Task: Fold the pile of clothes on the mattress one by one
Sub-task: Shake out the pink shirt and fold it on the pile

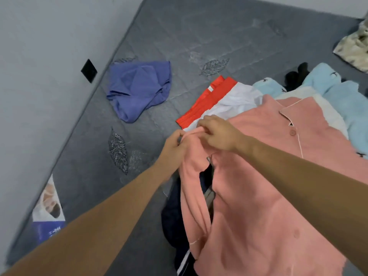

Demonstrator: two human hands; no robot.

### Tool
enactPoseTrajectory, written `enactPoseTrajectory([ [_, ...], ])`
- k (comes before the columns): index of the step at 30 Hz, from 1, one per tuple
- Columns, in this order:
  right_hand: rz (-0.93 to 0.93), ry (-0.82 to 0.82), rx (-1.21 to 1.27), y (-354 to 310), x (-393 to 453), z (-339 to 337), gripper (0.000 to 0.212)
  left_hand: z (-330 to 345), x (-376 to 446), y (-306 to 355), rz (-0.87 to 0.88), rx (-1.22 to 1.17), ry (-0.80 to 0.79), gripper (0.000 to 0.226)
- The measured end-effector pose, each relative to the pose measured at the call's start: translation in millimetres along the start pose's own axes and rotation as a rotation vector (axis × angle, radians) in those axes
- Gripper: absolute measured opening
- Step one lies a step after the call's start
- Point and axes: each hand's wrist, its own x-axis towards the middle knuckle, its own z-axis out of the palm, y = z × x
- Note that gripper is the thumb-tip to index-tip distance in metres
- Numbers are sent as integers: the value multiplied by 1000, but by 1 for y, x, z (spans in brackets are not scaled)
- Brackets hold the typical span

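Pink buttoned shirt [268, 176], sleeve end between hands.

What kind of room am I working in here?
Probably a bedroom, or a spare room used for laundry. A bare grey mattress lies against a plain wall, and loose clothes are heaped on it, among them a pink shirt and a blue garment.
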Motion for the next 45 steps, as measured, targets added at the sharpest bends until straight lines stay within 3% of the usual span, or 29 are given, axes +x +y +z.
enactPoseTrajectory([
  [1,32,-37,50,-1,7,-6,1,-9,7,2,-20,16,-60,14],
  [3,119,-147,153,-1,15,-18,16,-28,16,2,-75,35,-197,13],
  [6,229,-337,339,-6,19,-23,32,-50,21,-5,-104,26,-255,20],
  [8,299,-379,416,-16,22,-27,36,-56,20,-4,-103,-2,-304,30],
  [11,290,-446,330,-29,30,-25,36,-60,19,0,-88,-10,-381,35],
  [13,252,-482,247,-37,35,-24,22,-66,18,4,-84,-2,-394,39],
  [19,193,-333,380,-49,45,-32,26,-90,10,20,-160,76,-359,49],
  [22,215,-296,393,-54,48,-49,14,-100,9,30,-230,108,-365,35],
  [24,197,-266,378,-55,48,-59,28,-108,10,39,-262,109,-409,35],
  [26,158,-221,329,-55,48,-66,26,-116,12,46,-265,92,-435,45],
  [30,124,-108,256,-49,52,-73,9,-136,21,51,-137,165,-274,41],
  [37,77,-48,46,-37,72,-54,11,-167,44,38,5,284,-69,44],
  [42,78,-7,34,-23,86,-34,18,-183,56,21,-22,426,-132,36],
  [45,82,18,19,-16,90,-22,19,-198,59,17,-129,526,-316,38],
])
